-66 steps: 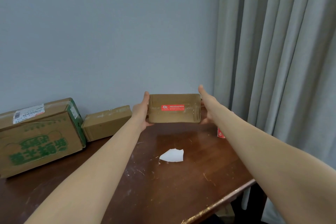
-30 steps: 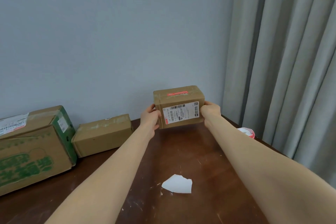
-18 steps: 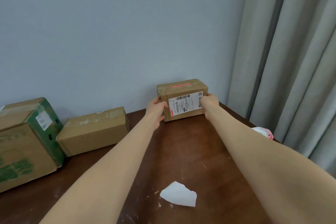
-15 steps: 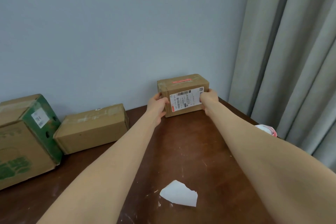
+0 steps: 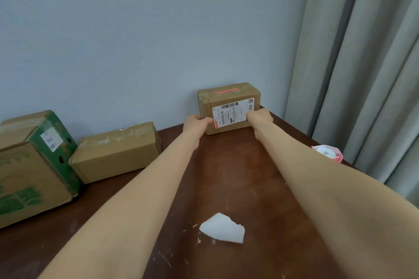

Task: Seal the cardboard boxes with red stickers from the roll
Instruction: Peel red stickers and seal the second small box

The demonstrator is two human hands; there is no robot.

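Note:
A small cardboard box [image 5: 229, 99] stands on the dark wooden table [image 5: 226, 170] at the far edge, against the wall. A red sticker [image 5: 227, 91] lies across its top and a white shipping label faces me. My left hand [image 5: 195, 124] grips its lower left end. My right hand [image 5: 259, 116] grips its lower right end. The roll of red stickers [image 5: 327, 153] lies on the table's right side, near the curtain.
A plain cardboard box [image 5: 116, 150] lies at the back left. A bigger box with green print [image 5: 34, 165] stands at the far left. A torn white scrap of paper [image 5: 223, 231] lies near me. Grey curtains [image 5: 362, 63] hang on the right.
Both hands turned the small box so its sticker faces up, carried it away from me and set it down against the wall. The camera tilted down.

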